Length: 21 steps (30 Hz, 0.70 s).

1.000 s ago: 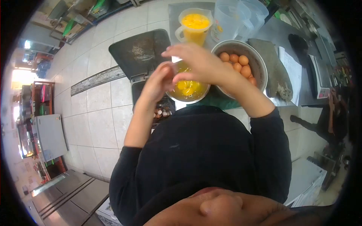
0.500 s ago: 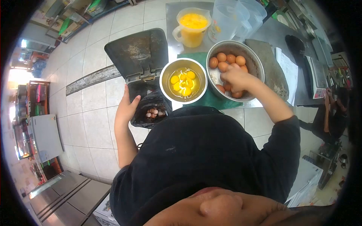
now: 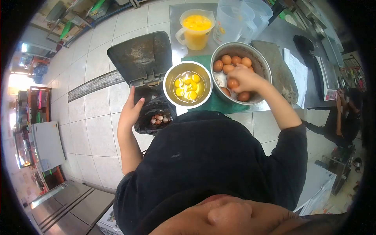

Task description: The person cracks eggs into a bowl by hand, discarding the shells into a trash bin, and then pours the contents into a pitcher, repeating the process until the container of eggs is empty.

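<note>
My right hand (image 3: pixel 246 79) reaches into a round metal pot (image 3: pixel 269 72) of brown eggs (image 3: pixel 218 65). Its fingers curl around one egg (image 3: pixel 232 83), partly covered by the hand. To the left of the pot stands a metal bowl (image 3: pixel 165 86) with several raw yolks (image 3: pixel 192 87) in clear whites. My left hand (image 3: pixel 130 111) is by the side of an open bin (image 3: pixel 150 127), fingers stretched and thumb apart, holding nothing. Broken eggshells (image 3: pixel 159 118) lie in the bin's black liner.
A jug (image 3: pixel 196 37) of yellow egg liquid and clear plastic jugs (image 3: pixel 233 23) stand at the back of the metal table. Right of the pot are a grey cloth (image 3: pixel 280 68), paper sheets (image 3: pixel 295 74) and a scale (image 3: pixel 328 78). The raised bin lid (image 3: pixel 141 55) borders the bowl's left. Another person (image 3: pixel 340 117) is at far right.
My right hand has drawn slightly up and left within the pot, and an egg now shows at its fingers. My left hand stays by the bin. The view has shifted a little.
</note>
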{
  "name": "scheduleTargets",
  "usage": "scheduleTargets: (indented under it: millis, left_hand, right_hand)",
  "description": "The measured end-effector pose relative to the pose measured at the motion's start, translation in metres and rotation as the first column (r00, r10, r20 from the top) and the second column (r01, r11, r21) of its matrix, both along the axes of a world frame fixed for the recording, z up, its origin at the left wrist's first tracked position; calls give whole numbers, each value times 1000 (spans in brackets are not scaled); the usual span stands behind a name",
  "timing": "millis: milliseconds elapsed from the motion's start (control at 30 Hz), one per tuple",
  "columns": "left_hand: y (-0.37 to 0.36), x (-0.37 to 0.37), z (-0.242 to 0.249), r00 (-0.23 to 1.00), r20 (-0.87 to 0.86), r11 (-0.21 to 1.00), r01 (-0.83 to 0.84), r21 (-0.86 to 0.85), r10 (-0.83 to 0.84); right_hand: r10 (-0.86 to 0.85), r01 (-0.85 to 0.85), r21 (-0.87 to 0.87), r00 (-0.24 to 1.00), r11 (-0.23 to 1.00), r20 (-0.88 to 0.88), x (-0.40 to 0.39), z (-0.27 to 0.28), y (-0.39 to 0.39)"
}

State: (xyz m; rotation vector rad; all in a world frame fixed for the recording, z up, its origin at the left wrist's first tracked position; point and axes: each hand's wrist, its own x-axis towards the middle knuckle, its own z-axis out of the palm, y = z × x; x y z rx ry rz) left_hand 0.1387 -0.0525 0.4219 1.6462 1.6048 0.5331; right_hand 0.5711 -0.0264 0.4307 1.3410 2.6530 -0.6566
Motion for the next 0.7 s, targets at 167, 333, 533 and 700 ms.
scheduleTargets:
  millis: [167, 333, 533, 700]
  left_hand:
    - [7, 3, -1, 982, 181, 998, -37, -58, 47]
    - [30, 58, 21, 969, 137, 958, 173, 229, -208]
    - [32, 102, 43, 927, 88, 896, 324, 304, -365]
    - [45, 136, 43, 870, 14, 814, 455, 360, -492]
  right_hand:
    - [-804, 100, -798, 29, 594, -594, -20, 22, 8]
    - [-202, 369, -31, 436, 929, -877, -83, 31, 14]
    - [-24, 104, 294, 964, 950, -265, -84, 16, 27]
    - [-623, 60, -815, 678, 577, -391, -99, 31, 49]
